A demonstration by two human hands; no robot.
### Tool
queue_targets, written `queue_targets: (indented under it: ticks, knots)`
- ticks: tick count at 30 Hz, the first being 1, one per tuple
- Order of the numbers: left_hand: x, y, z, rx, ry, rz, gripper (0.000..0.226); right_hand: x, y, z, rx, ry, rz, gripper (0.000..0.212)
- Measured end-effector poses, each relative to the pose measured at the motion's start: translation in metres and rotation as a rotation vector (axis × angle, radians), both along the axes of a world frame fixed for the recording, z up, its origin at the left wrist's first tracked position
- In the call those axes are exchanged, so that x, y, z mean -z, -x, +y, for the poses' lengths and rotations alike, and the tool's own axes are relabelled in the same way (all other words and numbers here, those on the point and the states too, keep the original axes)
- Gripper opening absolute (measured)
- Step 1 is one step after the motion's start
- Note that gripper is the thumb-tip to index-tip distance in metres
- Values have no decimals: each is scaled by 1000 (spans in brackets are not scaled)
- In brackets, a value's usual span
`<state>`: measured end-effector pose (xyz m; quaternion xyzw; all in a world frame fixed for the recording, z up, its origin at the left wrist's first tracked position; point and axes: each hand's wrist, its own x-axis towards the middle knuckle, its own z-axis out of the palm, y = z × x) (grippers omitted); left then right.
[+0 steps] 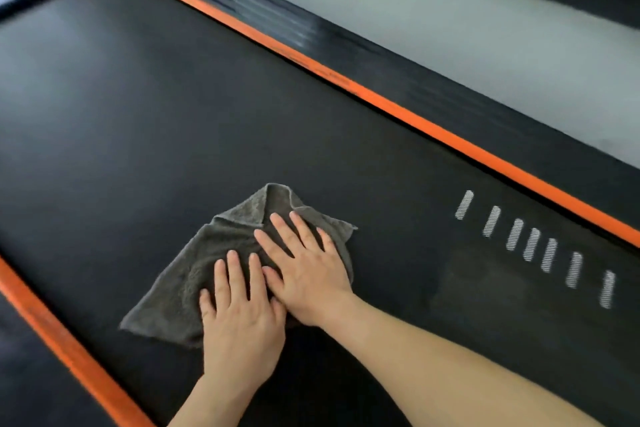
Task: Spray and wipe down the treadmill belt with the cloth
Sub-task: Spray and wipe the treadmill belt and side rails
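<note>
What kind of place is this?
Probably a gym or home workout room. A black treadmill belt fills the view, with orange edge strips and white dash markings; the left hand and right hand press a grey cloth on it.

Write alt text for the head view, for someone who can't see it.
The left hand and right hand press flat, side by side, on a grey cloth on a black treadmill belt. Orange stripes edge the belt, and a row of white dashes lies right of the hands.
</note>
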<state>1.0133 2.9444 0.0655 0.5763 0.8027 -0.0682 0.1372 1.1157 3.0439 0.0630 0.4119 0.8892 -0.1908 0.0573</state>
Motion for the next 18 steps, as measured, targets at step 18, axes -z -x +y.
queue_targets:
  ticks: [18]
  knots:
    - [-52, -218, 26, 460, 228, -132, 89, -1, -258, -43, 877, -59, -42, 61]
